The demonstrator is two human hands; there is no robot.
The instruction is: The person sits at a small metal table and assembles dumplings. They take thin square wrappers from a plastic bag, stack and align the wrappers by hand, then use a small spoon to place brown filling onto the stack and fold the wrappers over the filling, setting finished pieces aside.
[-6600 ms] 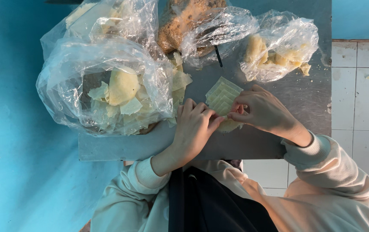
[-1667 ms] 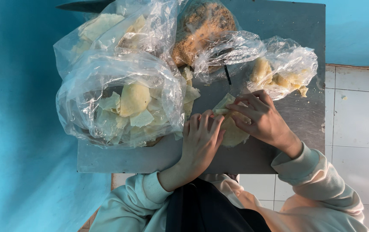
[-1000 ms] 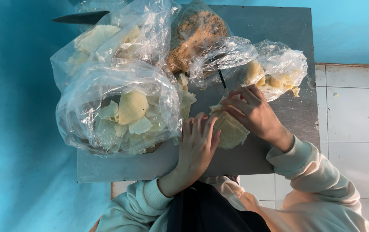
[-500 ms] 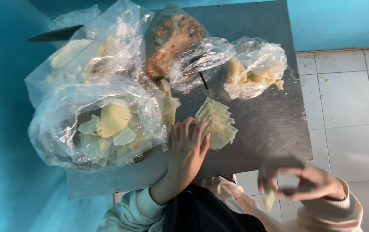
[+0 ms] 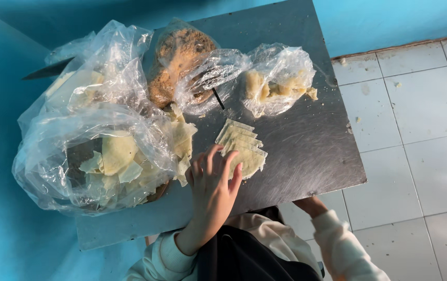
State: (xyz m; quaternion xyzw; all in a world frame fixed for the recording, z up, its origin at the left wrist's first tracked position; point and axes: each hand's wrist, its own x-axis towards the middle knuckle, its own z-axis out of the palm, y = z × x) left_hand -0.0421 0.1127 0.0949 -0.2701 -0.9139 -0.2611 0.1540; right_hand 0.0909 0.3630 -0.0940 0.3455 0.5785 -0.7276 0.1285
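Observation:
My left hand (image 5: 211, 183) rests on the steel table (image 5: 307, 140), its fingers apart, with the fingertips touching the near edge of a fanned stack of pale yellow thin sheets (image 5: 242, 148). My right hand is hidden under the table's front edge; only its wrist and cream sleeve (image 5: 327, 229) show. A large clear plastic bag (image 5: 98, 161) holding more pale sheets lies just left of my left hand.
Behind the stack lie a clear bag of brown crumbs (image 5: 179, 62), a crumpled clear bag (image 5: 210, 78) and a bag of yellow lumps (image 5: 278, 83). A dark knife blade (image 5: 46, 70) sticks out at the far left. White floor tiles (image 5: 416, 130) lie to the right.
My right hand let go of the sheets, drew back off the table and dropped below its front edge. The sheets now lie fanned on the table. My left hand stays beside them.

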